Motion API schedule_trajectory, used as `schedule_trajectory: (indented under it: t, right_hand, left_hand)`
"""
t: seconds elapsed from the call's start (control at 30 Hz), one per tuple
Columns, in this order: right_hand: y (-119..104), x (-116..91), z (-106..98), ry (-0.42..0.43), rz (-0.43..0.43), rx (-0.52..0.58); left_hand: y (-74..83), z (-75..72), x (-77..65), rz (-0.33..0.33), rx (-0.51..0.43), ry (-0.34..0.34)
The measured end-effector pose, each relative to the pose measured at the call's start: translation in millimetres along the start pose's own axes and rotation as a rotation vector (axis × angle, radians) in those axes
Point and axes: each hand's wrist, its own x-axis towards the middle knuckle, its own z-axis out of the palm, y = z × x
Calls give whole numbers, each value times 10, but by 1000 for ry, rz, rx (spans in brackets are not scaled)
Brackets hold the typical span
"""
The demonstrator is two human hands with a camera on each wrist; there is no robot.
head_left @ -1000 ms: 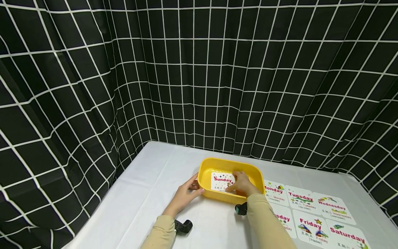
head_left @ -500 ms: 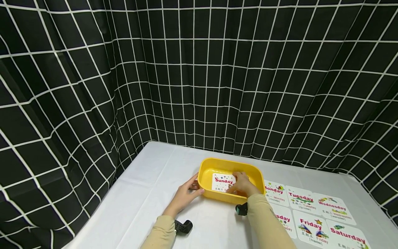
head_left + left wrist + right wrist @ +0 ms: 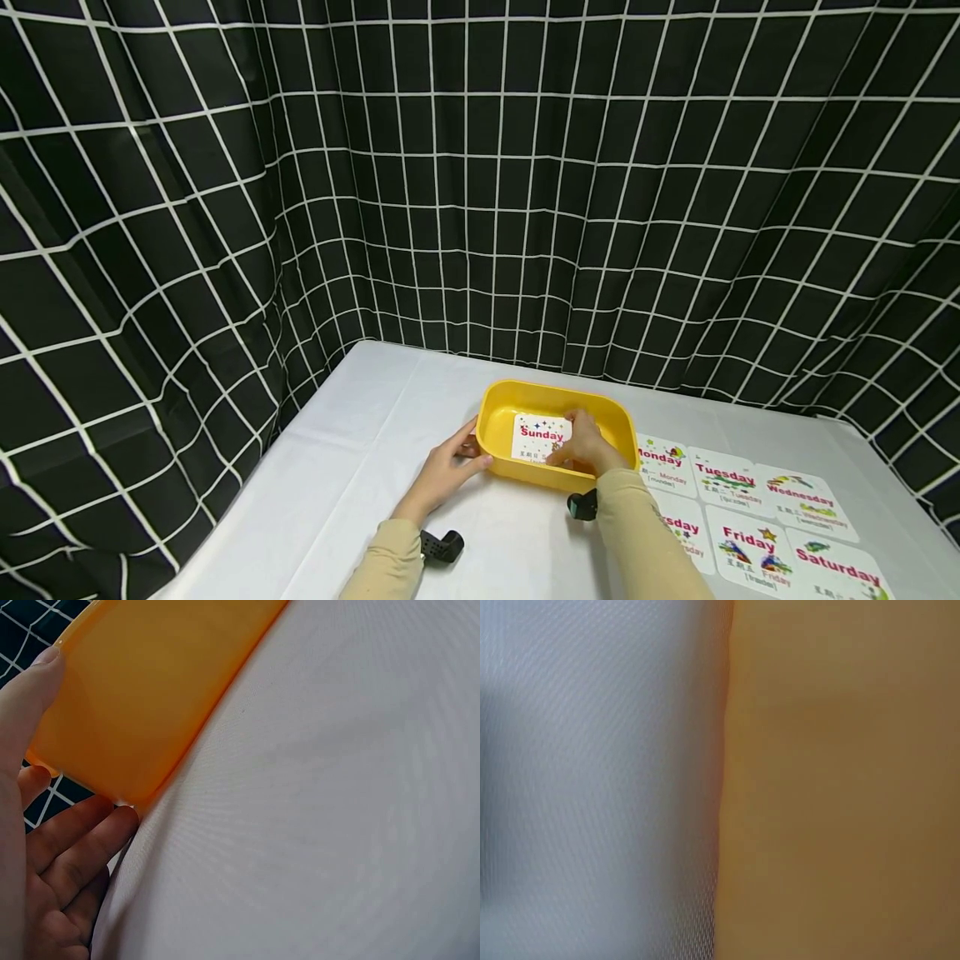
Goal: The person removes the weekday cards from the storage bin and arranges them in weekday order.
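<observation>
A yellow plastic bin (image 3: 517, 476) stands on the table in the head view. My left hand (image 3: 442, 475) grips its left end, thumb up at the rim and fingers along the end wall; the left wrist view shows the thumb (image 3: 45, 679) against the bin's side (image 3: 165, 690). Inside the bin is a white card (image 3: 534, 446) printed "Sunday". My right hand (image 3: 591, 446) reaches over the near wall and holds this card by its right part, thumb at the near edge and fingers at the far edge. The right wrist view has only the bin's wall (image 3: 840, 787) and white cloth.
To the right of the bin lie two rows of day cards, among them a Monday card (image 3: 663, 467), a Tuesday card (image 3: 726, 479), a Wednesday card (image 3: 806, 504), a Friday card (image 3: 746, 546) and a Saturday card (image 3: 836, 571). A black gridded curtain (image 3: 465, 167) hangs behind the white-covered table (image 3: 315, 500).
The Sunday card has shifted slightly to the right inside the bin, with the fingers of my right hand on it. My left hand and the bin have stayed in place.
</observation>
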Motion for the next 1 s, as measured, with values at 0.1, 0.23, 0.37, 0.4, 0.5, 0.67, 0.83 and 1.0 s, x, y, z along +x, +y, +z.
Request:
schedule_trajectory:
  t: [0.1,0.23,0.37,0.4,0.5,0.67,0.83,1.0]
  right_hand:
    - [11,12,5,-1,29,49]
    - [12,10,-7,-5,29,84]
    - [-3,-4,-16,-6,32,94]
    - [-5,-2,-16,-3,34,97]
    - [-2,8,-13,6,34,101]
    - [0,15,-16,34,7,76]
    - [-38,-20,-32,50,-22,65]
    - [-90,-41,-47,50,-42,73]
  left_hand:
    - [-53,7,12,-7,-4,1]
    - [-50,5,11,-10,-48,2]
    - [-29,-2,3,-12,-40,2]
    - [-30,-4,1,-14,-33,2]
    - [-50,-1,4,-18,-12,-2]
    - [-77,5,19,-37,5,-5]
    - [-66,1,30,-37,7,-2]
    - [-54,-5,23,-28,3,-1]
